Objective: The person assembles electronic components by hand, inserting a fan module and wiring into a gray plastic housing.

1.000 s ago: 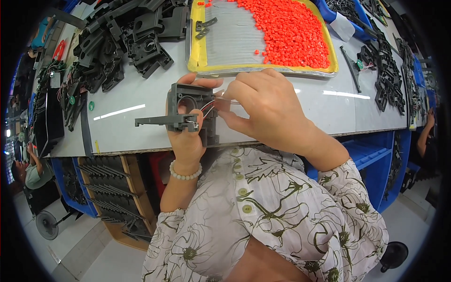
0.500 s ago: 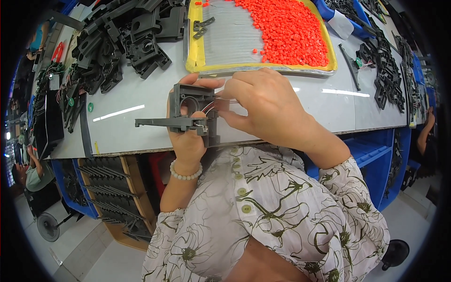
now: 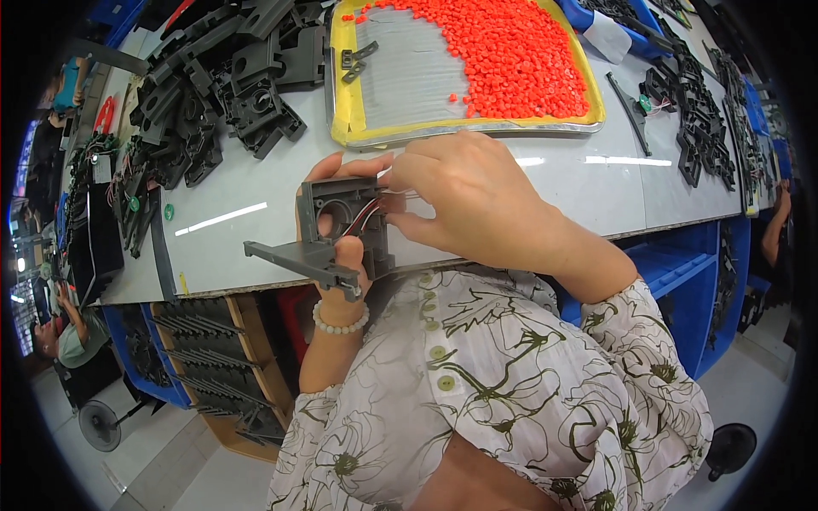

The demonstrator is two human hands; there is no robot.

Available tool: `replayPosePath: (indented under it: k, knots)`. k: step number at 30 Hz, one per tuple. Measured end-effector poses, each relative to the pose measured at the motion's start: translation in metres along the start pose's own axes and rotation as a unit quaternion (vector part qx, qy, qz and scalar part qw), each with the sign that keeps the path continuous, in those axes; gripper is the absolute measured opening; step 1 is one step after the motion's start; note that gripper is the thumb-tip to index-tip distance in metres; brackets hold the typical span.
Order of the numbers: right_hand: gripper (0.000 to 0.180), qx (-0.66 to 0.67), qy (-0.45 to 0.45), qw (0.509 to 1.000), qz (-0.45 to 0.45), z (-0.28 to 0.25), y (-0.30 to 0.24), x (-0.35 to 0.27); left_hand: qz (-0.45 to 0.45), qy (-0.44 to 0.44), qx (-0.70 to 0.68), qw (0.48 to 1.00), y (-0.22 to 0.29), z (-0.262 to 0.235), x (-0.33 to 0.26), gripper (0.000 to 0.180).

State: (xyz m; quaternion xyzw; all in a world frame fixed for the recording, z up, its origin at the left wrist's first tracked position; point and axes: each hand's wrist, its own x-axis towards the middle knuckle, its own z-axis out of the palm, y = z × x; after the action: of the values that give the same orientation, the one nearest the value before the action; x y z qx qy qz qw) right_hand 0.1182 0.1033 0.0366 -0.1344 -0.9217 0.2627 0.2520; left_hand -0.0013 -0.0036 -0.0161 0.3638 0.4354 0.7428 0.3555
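The grey plastic housing is held up at the near edge of the grey surface, just in front of the person's chest. The left hand is wrapped around it from below, the thumb pressed against the front face and the fingertips curling over the far top edge; a flat arm of the housing sticks out to its left side. The right hand comes in from the housing's right, its fingers drawn together and pinching the thin red and white wires that run into the round opening of the housing. A white bead bracelet sits on the left wrist just under the housing.

Beyond the housing, farther back on the surface, lies a yellow-rimmed tray with a heap of small orange plastic pieces filling its right part and two small dark parts on its bare left part. To the housing's left and behind it is a loose pile of dark grey plastic parts. More black parts lie well off to the housing's right.
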Motion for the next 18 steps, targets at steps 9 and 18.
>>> replayPosePath:
  k: [9,18]
  knots:
    - [0.013,-0.005,-0.013,1.000,0.010,-0.0007,-0.0005,-0.0016,0.005,0.003,0.047,0.999,0.0014,0.0014,-0.0055,0.092]
    - [0.025,0.027,-0.037,0.999,0.029,0.0054,0.0073,-0.0047,-0.003,-0.008,0.057,0.998,-0.0008,0.0006,-0.0056,0.089]
